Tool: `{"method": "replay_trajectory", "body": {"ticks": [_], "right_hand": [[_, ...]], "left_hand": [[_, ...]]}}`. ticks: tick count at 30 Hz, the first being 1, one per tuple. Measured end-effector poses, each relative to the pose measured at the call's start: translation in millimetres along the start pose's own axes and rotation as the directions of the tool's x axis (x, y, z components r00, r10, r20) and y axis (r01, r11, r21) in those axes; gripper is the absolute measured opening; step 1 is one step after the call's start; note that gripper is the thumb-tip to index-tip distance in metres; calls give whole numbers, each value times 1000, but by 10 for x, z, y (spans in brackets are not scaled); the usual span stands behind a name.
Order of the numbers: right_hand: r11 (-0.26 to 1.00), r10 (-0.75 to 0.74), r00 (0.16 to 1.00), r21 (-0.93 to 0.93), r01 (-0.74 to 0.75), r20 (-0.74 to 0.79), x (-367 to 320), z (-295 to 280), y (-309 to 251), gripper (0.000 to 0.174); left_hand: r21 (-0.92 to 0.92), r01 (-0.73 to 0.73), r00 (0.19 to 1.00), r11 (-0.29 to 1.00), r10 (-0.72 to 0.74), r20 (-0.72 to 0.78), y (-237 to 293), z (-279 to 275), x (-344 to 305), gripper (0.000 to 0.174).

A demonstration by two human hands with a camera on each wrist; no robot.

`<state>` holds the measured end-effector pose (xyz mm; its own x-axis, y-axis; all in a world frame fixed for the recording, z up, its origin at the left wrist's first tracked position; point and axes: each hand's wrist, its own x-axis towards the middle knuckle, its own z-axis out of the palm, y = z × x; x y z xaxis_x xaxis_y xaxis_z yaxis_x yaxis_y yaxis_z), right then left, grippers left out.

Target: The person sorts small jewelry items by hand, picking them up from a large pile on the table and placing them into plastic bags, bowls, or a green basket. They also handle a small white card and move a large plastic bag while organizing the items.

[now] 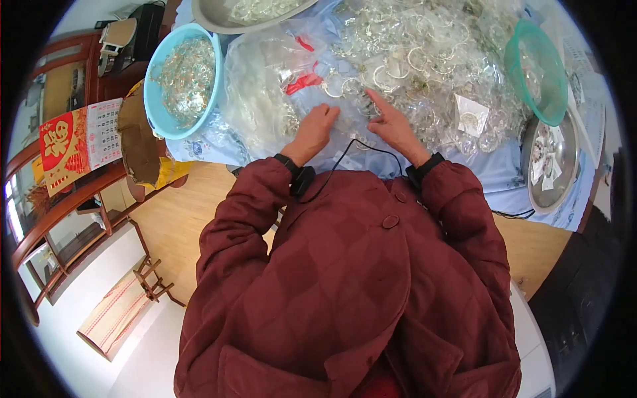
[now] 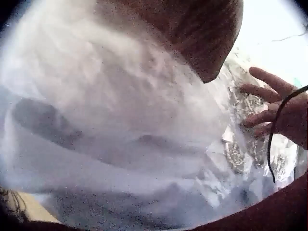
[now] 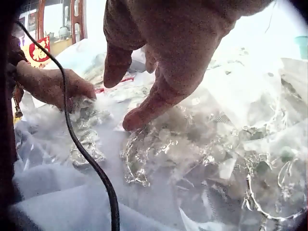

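We count two metal bowls (image 1: 229, 29), one blue basin (image 1: 217, 79), one green basket (image 1: 545, 109). Our right hand (image 1: 400, 134), spread and empty, is near bagged jewellery (image 1: 451, 79); our left hand (image 1: 313, 134) is half-curled, grip indeterminable.

Maroon quilted jacket (image 1: 318, 278), round buttons (image 1: 390, 221), black wristbands (image 1: 290, 166).

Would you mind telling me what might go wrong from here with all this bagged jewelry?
The cable looping between the wrists might snag a bag as the right hand moves. The clear bags lie heaped and overlapping, so pulling one could drag others along. The green basket appears to overlap the metal bowl, so a bump might tip it.
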<state>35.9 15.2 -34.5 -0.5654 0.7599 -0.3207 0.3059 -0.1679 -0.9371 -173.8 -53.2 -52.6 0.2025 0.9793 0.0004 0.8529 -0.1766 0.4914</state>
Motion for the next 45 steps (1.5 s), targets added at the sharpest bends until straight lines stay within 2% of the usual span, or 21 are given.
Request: {"method": "replay_trajectory", "body": {"ticks": [3, 6, 7, 8, 10, 11, 12, 14, 15, 16, 17, 18, 19, 22, 23, 26, 31, 35, 38, 42, 45], "right_hand": [[997, -68, 996, -22, 67, -50, -25, -24, -23, 70], [957, -145, 989, -254, 139, -2, -52, -26, -28, 60], [957, -145, 989, -253, 140, -4, -58, -13, -20, 60], [864, -204, 969, -440, 245, 140, -66, 9, 1, 55], [545, -210, 876, -692, 473, 434, -89, 53, 24, 45], [544, -208, 878, -694, 471, 432, -105, 77, 28, 45], [445, -300, 831, -702, 556, 468, -129, 112, 37, 41], [217, -458, 699, -693, 687, 549, -162, 172, 51, 33], [218, -458, 699, -693, 688, 550, -156, 189, 75, 33], [221, -460, 707, -702, 677, 537, -138, 207, 105, 32], [223, -461, 716, -713, 665, 523, -119, 211, 124, 32], [224, -463, 726, -725, 651, 509, -108, 205, 142, 31], [223, -460, 728, -727, 649, 509, -107, 188, 145, 31], [225, -411, 776, -772, 595, 478, -113, 151, 147, 31], [226, -412, 776, -771, 596, 478, -118, 157, 141, 31], [298, -407, 799, -763, 573, 442, -144, 158, 123, 30], [386, -411, 799, -711, 588, 438, -179, 116, 195, 27], [391, -451, 826, -756, 524, 339, -156, 193, 120, 30], [448, -323, 913, -809, 381, 250, -112, 213, 13, 36], [472, -287, 929, -809, 350, 234, -43, 199, 112, 32], [483, -343, 915, -795, 366, 213, -7, 167, 260, 27]], "left_hand": [[127, -61, 996, 990, 53, 65, -252, -54, -150, 28], [197, -77, 986, 977, 46, 159, -308, -194, -286, 23], [231, -86, 979, 969, 39, 202, -303, -238, -310, 20], [232, -89, 978, 969, 41, 202, -290, -273, -318, 20], [255, -69, 954, 965, -11, 300, -244, -354, -305, 20], [266, -60, 937, 962, -38, 348, -213, -396, -282, 19], [263, -60, 936, 963, -37, 349, -177, -427, -242, 19], [208, 57, 981, 977, -94, 172, -69, -501, -72, 22], [173, 112, 988, 979, -127, 82, -41, -500, 12, 23], [173, 114, 988, 978, -130, 84, -35, -454, 117, 23], [105, 63, 992, 992, -51, -114, -38, -380, 265, 25], [48, -2, 950, 999, 17, -312, -37, -323, 377, 28], [45, -4, 949, 999, 18, -313, -51, -264, 433, 28], [-138, 120, 940, 983, -157, -301, -79, -139, 484, 39], [-137, 121, 941, 983, -158, -301, -65, -140, 464, 39], [236, 122, 984, 964, -87, -154, 24, -172, 357, 47], [223, 152, 987, 963, -138, -81, -122, -161, 167, 50], [252, 91, 989, 963, -58, -135, -267, -170, 149, 48], [162, 194, 980, 968, -185, -69, -312, -268, 180, 46], [130, 216, 976, 968, -208, -68, -94, -660, 285, 41], [-5, 116, 978, 993, -115, -176, 119, -806, 450, 35]]}}
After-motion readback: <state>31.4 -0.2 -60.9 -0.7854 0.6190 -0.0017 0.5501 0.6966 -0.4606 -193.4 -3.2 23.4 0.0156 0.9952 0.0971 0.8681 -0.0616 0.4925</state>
